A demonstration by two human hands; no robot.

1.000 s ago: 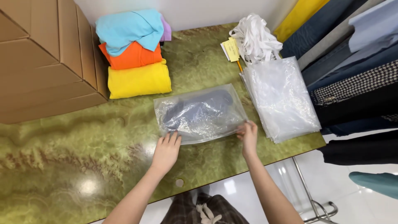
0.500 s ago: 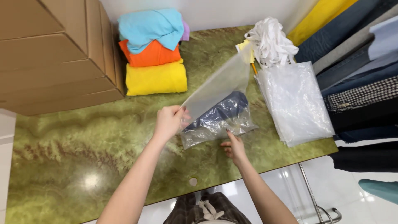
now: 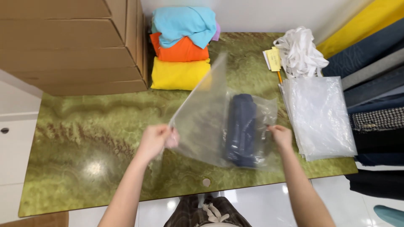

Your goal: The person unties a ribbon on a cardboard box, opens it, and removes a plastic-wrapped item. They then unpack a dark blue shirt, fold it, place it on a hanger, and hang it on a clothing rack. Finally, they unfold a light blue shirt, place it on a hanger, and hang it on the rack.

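On the green tabletop [image 3: 84,126], a clear plastic bag [image 3: 210,122] holds a folded navy garment [image 3: 240,128], its long axis running away from the person. Left hand [image 3: 156,139] pinches the bag's raised flap; right hand [image 3: 281,135], nearer the garment, seemingly pinches the opposite edge.

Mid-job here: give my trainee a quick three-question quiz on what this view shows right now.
1. True or false: the dark garment lies inside the clear bag.
2. Which hand lifts the bag's flap: A left hand, B right hand?
3. Which colour tops the folded stack?

Key: 1 true. 2 A. 3 light blue, over orange and yellow.
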